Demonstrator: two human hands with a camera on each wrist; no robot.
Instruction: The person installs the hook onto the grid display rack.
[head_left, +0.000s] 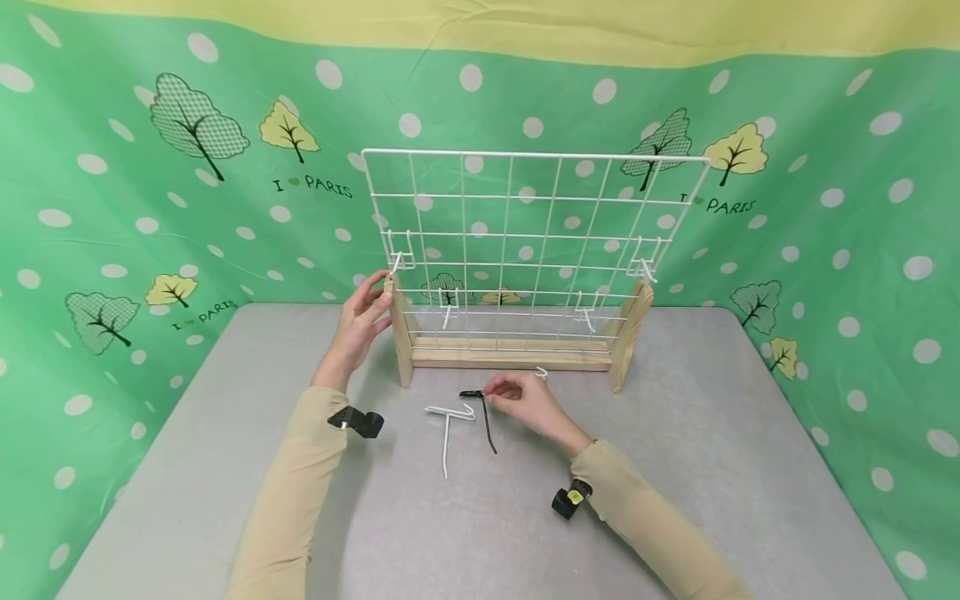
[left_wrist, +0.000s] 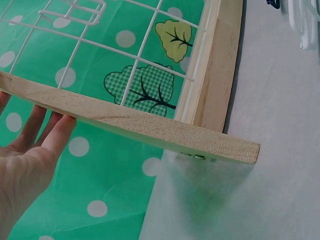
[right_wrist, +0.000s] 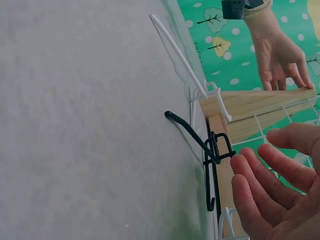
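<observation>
A black wire hook lies on the counter in front of the wooden base beam, its prong angled toward the person. The right hand is at its right end, fingers loosely bent and thumb apart, holding nothing; whether the fingertips touch the hook, I cannot tell. Just left of it, a loose white wire hook rests on the counter with its prong also toward the person. Part of another white hook shows just beyond the right hand, the remainder hidden.

Behind these, a white wire grid rises from the beam between a left wooden side post and a right wooden side post. Four white hooks hang on it, two higher near the sides and two lower between them. The left hand rests its extended fingers against the left post's outer side, grasping nothing. A green polka-dot curtain with trees surrounds the counter.
</observation>
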